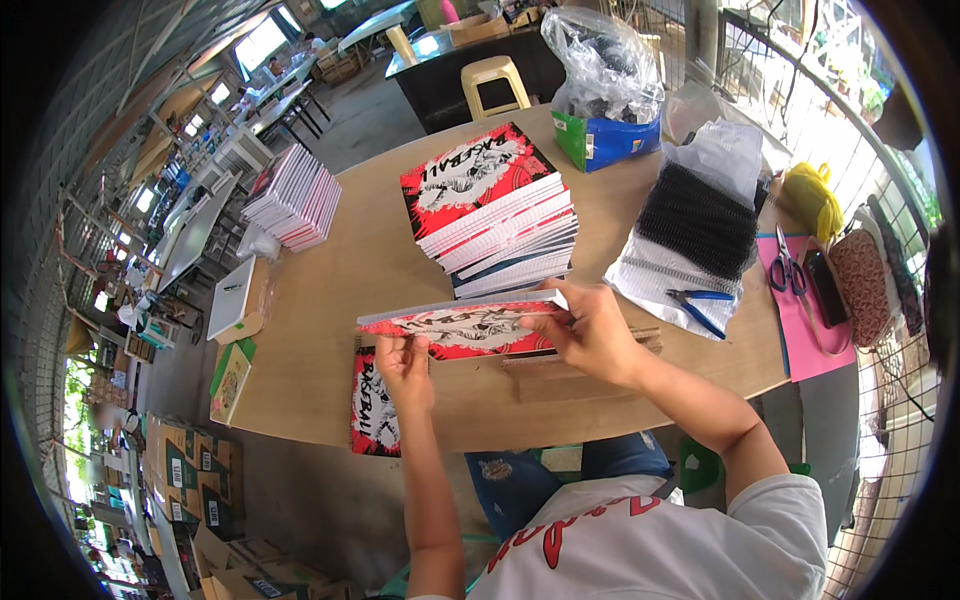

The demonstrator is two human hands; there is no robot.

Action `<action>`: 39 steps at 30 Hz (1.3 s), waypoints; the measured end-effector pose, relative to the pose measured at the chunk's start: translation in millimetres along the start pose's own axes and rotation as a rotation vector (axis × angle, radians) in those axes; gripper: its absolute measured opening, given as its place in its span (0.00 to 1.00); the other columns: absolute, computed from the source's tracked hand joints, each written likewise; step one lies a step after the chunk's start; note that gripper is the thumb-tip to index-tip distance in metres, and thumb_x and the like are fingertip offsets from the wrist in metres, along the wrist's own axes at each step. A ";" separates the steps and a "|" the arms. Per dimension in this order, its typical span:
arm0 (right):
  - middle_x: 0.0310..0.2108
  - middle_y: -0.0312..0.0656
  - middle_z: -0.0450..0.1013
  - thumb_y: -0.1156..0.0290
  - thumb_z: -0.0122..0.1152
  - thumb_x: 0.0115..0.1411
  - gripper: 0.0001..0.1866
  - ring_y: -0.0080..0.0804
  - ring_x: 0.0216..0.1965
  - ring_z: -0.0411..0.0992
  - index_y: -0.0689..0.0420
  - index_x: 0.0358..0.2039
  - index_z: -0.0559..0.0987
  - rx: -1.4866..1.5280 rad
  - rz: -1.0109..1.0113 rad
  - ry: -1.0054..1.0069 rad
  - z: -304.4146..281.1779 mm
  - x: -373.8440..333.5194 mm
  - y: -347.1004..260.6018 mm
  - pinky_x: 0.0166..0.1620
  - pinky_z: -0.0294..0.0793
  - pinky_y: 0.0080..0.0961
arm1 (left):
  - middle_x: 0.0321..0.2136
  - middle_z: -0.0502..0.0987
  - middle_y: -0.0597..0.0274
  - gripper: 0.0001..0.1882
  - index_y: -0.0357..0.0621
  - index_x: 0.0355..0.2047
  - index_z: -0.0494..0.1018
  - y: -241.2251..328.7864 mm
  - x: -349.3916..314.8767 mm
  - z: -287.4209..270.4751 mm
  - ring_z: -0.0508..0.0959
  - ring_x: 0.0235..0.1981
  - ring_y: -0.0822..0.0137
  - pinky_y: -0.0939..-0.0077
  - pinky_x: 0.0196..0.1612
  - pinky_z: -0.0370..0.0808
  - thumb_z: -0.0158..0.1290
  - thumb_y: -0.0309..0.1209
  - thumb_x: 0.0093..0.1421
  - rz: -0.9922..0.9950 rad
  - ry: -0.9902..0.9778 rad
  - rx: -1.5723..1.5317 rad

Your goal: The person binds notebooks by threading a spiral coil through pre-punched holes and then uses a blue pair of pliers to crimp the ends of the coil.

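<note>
My left hand (405, 372) pinches the lower left edge of a red, black and white notebook (478, 332), tilted up above the table. My right hand (592, 328) grips its right end, thumb on the cover. Beneath and left of it lies another notebook (376, 408) with a dark coil along its left side, partly covered by my left hand. Just beyond stands a tall stack of matching notebooks (490, 205), their pale page edges facing me. A brown strip-like piece (560, 376) rests on the table below my right hand.
To the right, black binding coils (700, 222) lie on white sheeting with blue-handled pliers (708, 308). Scissors (785, 270) and a phone (824, 288) rest on a pink sheet (812, 358). A plastic bag (605, 65) stands behind; another notebook stack (293, 200) and a white tray (238, 300) sit left.
</note>
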State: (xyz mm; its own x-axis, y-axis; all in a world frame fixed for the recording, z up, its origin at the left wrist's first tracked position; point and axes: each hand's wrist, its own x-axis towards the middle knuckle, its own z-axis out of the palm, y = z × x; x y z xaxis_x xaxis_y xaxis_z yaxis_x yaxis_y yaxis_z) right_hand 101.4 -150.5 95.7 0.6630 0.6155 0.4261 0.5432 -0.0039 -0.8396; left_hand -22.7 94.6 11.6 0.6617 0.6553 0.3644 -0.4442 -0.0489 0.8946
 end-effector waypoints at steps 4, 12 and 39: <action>0.21 0.58 0.72 0.78 0.67 0.58 0.10 0.50 0.18 0.72 0.66 0.38 0.76 0.037 -0.061 -0.001 11.1 2.5 4.2 0.24 0.71 0.34 | 0.53 0.78 0.53 0.28 0.33 0.64 0.63 -0.4 -5.3 -15.5 0.78 0.52 0.68 0.74 0.56 0.72 0.56 0.18 0.64 -0.006 0.030 0.046; 0.33 0.51 0.79 0.71 0.68 0.61 0.11 0.33 0.30 0.78 0.64 0.40 0.79 -0.026 0.145 -0.071 -46.9 -38.2 18.9 0.33 0.75 0.28 | 0.66 0.64 0.46 0.31 0.35 0.68 0.57 -31.7 -56.5 32.7 0.68 0.65 0.63 0.67 0.65 0.65 0.55 0.29 0.69 -0.075 -0.109 0.188; 0.42 0.42 0.71 0.67 0.66 0.57 0.12 0.44 0.50 0.71 0.56 0.38 0.74 -0.887 -0.063 -0.123 -129.4 -39.5 211.2 0.47 0.75 0.44 | 0.34 0.79 0.66 0.07 0.50 0.39 0.80 27.8 -72.9 201.0 0.79 0.35 0.60 0.61 0.44 0.71 0.62 0.32 0.60 0.583 -0.511 0.954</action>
State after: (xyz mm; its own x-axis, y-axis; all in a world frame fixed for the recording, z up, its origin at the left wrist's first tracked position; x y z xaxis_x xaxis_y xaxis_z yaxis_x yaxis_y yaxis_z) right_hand 256.6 -277.7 -54.9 0.5862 0.7154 0.3803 0.8089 -0.5433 -0.2247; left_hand 38.1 -106.0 61.9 0.7681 -0.0091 0.6403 -0.2748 -0.9078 0.3168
